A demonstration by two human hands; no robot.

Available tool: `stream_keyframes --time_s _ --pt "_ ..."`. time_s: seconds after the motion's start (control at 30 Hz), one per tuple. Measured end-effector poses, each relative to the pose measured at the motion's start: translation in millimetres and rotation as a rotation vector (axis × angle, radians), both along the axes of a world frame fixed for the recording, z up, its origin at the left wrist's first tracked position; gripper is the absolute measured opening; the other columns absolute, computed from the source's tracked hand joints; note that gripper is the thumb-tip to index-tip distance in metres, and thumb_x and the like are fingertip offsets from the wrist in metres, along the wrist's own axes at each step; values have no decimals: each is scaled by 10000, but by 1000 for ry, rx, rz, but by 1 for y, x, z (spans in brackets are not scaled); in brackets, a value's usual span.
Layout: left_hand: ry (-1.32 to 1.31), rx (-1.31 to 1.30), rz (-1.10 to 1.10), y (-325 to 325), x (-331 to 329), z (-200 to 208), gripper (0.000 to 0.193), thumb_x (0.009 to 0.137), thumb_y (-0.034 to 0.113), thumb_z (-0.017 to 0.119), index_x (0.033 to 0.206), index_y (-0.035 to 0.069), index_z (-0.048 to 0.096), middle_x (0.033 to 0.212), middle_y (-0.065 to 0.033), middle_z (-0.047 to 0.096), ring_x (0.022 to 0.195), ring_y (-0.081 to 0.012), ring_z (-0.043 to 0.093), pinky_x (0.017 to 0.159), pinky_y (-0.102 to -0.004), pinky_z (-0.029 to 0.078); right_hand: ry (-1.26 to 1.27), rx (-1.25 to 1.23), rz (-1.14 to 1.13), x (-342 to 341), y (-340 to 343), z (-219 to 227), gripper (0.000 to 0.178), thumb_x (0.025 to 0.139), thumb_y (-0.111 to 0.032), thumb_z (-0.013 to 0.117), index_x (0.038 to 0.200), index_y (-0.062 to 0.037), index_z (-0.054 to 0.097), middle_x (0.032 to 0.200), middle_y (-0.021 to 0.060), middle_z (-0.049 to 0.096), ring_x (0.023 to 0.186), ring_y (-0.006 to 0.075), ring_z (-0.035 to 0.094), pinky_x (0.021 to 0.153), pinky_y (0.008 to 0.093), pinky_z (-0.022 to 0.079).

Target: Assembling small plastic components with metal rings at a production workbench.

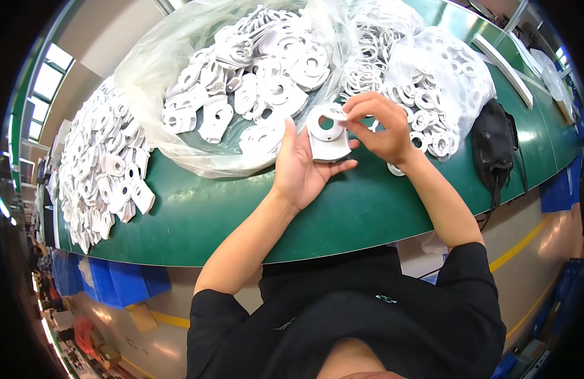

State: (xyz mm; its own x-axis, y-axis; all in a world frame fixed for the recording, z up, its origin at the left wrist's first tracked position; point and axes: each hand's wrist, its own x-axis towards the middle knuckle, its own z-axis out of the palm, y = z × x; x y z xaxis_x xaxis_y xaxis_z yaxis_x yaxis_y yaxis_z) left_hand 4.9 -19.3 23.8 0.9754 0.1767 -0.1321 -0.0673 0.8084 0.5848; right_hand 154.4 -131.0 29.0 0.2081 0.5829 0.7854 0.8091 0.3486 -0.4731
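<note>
Over the table, my left hand (297, 169) is closed around a white plastic housing (330, 151) with a round opening at its top. The thumb lies along its left side, and fingers show beneath it. My right hand (391, 131) pinches a thin white ring (335, 113) between thumb and forefinger. That ring sits tilted at the upper part of the housing's opening; whether it is seated there I cannot tell. Just beyond my hands, similar white housings (278, 92) lie in a heap inside an open clear plastic bag (210, 165).
A large pile of white parts (102, 170) lies at the left end of the green table (355, 218). Clear bags of white rings (424, 98) stand behind my right hand. Farther right are a black pouch (494, 145) and a long white strip (503, 71). Blue bins (124, 284) hang below the edge.
</note>
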Motion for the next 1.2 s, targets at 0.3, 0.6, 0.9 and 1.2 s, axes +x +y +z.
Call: stream_keyframes --time_s 0.3,0.6,0.9,1.2 --pt "142 92 121 6 4 -20 368 966 276 526 1257 57 471 1057 -55 572 970 -155 581 865 -390 520 -96 129 -86 -2 2 4 244 686 45 753 865 -23 600 914 137 658 771 234 655 673 300 533" --pt "188 176 102 3 3 -8 604 985 559 198 1257 82 448 1117 -71 604 973 -175 621 754 -360 562 -285 -69 -6 0 0 6 240 688 -51 769 876 -40 621 876 84 667 739 248 627 636 317 519" --pt "51 162 97 0 2 -10 499 1016 454 248 1248 59 446 1108 -98 611 943 -187 639 692 -320 563 -308 -112 -3 -1 2 6 98 747 -53 716 829 -41 665 916 67 682 819 235 627 713 322 525" --pt "149 334 204 4 4 -11 351 1022 298 352 1259 51 425 1136 -139 613 908 -232 661 598 -264 533 130 -548 -411 42 -21 19 121 806 -128 685 860 -19 680 796 74 649 694 189 594 612 299 449"
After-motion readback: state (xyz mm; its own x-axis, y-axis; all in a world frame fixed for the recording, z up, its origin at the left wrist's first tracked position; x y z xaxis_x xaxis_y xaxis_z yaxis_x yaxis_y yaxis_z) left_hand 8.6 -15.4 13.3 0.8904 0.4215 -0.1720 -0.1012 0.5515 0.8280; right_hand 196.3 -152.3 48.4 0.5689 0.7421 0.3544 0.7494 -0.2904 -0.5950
